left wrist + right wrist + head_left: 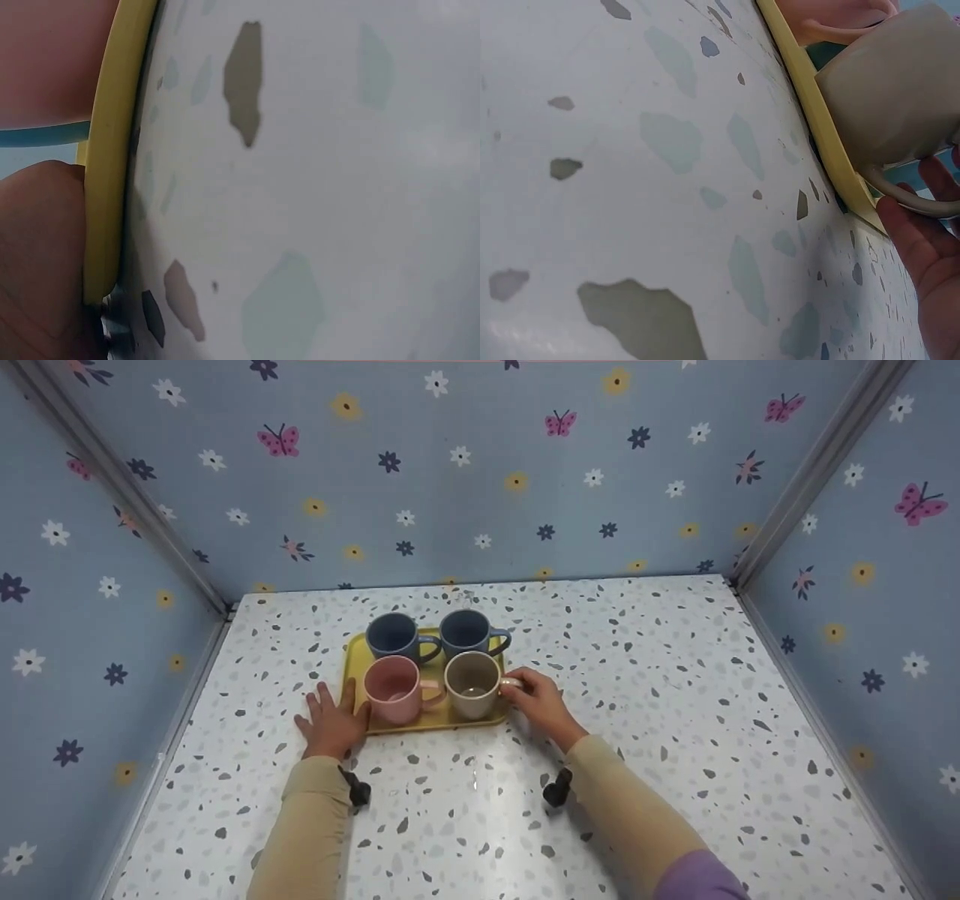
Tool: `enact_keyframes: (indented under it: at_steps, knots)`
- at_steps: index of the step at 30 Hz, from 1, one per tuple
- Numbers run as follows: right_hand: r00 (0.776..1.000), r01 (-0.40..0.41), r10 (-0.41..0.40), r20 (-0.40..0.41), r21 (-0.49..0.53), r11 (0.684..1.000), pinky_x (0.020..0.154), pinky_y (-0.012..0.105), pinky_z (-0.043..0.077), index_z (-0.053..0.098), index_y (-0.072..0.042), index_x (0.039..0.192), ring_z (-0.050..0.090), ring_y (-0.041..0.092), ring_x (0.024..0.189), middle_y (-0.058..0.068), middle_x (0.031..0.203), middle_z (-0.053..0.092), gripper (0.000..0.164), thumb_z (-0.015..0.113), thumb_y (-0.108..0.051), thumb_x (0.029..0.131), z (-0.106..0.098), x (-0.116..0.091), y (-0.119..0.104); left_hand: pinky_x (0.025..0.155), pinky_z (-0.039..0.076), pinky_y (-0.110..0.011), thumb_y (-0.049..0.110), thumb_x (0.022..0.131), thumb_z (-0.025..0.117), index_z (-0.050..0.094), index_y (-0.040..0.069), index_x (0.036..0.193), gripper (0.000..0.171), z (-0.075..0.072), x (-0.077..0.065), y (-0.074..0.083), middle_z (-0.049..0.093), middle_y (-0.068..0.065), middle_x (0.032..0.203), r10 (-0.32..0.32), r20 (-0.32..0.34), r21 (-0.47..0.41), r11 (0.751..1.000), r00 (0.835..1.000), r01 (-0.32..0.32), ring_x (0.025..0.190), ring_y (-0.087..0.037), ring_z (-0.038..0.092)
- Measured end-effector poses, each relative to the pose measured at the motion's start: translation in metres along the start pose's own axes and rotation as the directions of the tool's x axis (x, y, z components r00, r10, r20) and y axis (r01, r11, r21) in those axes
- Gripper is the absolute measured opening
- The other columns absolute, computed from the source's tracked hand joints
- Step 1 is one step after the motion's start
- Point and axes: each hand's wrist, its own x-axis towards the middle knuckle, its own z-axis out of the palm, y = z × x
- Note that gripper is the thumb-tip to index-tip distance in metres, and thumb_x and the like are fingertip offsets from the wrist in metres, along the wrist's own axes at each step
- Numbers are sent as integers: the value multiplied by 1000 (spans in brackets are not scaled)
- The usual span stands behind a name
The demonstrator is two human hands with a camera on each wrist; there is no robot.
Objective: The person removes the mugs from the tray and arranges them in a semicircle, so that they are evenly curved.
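Observation:
A yellow tray (435, 727) bears two blue mugs at the back, one on the left (393, 637) and one on the right (465, 631). In front of them stand a pink mug (394, 690) and a beige mug (472, 686), all upright. My right hand (541, 703) pinches the beige mug's handle, and the right wrist view shows fingers (911, 240) at that handle (907, 196). Spread fingers of my left hand (334, 725) lie at the tray's left edge, partly on the speckled table. In the left wrist view, part of that hand (37, 255) touches the tray rim (109, 150).
The white speckled tabletop (645, 675) surrounds the tray. Blue walls (480, 502) with flowers and butterflies enclose the back and both sides, with grey metal strips (802, 472) along the corners.

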Motion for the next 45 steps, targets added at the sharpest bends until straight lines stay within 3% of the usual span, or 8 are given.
enact_keyframes:
  at_steps: [6,15,22,29,45]
  knots:
    - [999,-33,33,7,33,999,86,33,58,71,-7,108,66,18,98,6,104,70,18,73,-19,95,1,1,-1,108,-9,-79,57,106,24,5,20,164,72,3,0,-2,-16,-31,163,-6,4,-3,1000,1000,6,148,-54,-16]
    - [1000,-20,20,-14,56,998,83,32,59,70,-2,103,67,18,92,8,98,69,13,73,-11,94,1,3,-6,108,-11,-78,59,105,24,4,20,164,73,2,2,-1,-18,-30,163,-7,10,-20,1000,1000,7,147,-54,-18]
    - [999,-45,45,-21,-29,999,59,32,53,71,-8,103,70,25,87,5,95,70,12,73,-16,95,-5,2,-10,109,-10,-78,54,106,27,7,18,164,71,0,0,0,-15,-32,163,-3,-1,-17,1000,1000,3,148,-55,-16]
    - [1000,-13,14,-14,46,999,87,37,59,69,-1,105,70,28,99,11,103,70,13,69,-11,97,-15,2,-14,109,-10,-77,55,106,25,7,19,164,71,-1,-2,1,-15,-31,163,0,-6,-23,1000,1000,0,148,-55,-15]
    - [997,-57,60,-45,60,997,89,35,58,67,-4,108,69,23,103,11,110,69,15,68,-15,99,-47,-1,-14,108,-13,-77,55,106,25,5,20,164,71,3,2,-2,-18,-30,163,-11,4,-26,1000,1000,11,147,-53,-18]
